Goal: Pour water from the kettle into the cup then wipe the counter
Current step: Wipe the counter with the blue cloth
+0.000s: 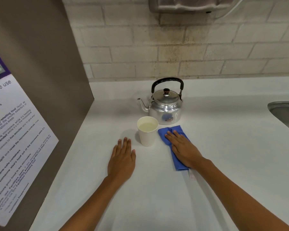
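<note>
A shiny metal kettle [165,107] with a black handle stands upright on the white counter [223,147], spout pointing left. Just in front of it a white paper cup [147,132] holds water. A folded blue cloth [176,147] lies flat on the counter to the right of the cup. My right hand [183,150] presses palm-down on the cloth, fingers stretched forward. My left hand [122,159] rests flat on the bare counter left of the cup, fingers together, holding nothing.
A brown panel [45,80] with a printed notice [12,147] walls off the left side. A brick wall [173,47] runs behind the counter. A steel sink [285,114] edge shows at the far right. A wall-mounted device [187,5] hangs above the kettle.
</note>
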`<action>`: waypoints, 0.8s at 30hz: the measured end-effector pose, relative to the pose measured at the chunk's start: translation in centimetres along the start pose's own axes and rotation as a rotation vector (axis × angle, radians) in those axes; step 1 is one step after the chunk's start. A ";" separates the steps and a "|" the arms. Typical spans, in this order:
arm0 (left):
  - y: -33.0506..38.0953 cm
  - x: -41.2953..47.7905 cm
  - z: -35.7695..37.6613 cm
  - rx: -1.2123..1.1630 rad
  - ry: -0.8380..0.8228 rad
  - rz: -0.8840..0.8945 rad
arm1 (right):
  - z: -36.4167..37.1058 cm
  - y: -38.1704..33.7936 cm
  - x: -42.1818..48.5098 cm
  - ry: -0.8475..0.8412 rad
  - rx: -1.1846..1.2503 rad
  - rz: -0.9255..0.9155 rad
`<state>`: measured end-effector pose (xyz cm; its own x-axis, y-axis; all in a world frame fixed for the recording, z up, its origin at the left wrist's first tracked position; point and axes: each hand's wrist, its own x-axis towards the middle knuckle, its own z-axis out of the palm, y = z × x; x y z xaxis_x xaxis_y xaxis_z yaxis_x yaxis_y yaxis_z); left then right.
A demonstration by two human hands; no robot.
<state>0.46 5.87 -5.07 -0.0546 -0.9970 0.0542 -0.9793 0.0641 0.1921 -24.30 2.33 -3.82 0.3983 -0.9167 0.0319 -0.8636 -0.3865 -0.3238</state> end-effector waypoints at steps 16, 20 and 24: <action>-0.2 0.1 0.6 0.003 0.029 -0.006 | -0.5 -0.4 6.6 -0.086 0.088 -0.246; -0.4 0.0 0.5 0.007 0.022 -0.001 | -0.7 2.5 4.0 -0.063 0.064 -0.296; -0.2 0.0 0.6 0.026 0.034 0.004 | -2.2 6.0 1.6 -0.011 0.058 -0.127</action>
<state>0.50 5.88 -5.67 -0.0519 -0.9947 0.0883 -0.9839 0.0660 0.1660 -29.48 -1.64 -3.64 0.5071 -0.8594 0.0657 -0.7866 -0.4926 -0.3724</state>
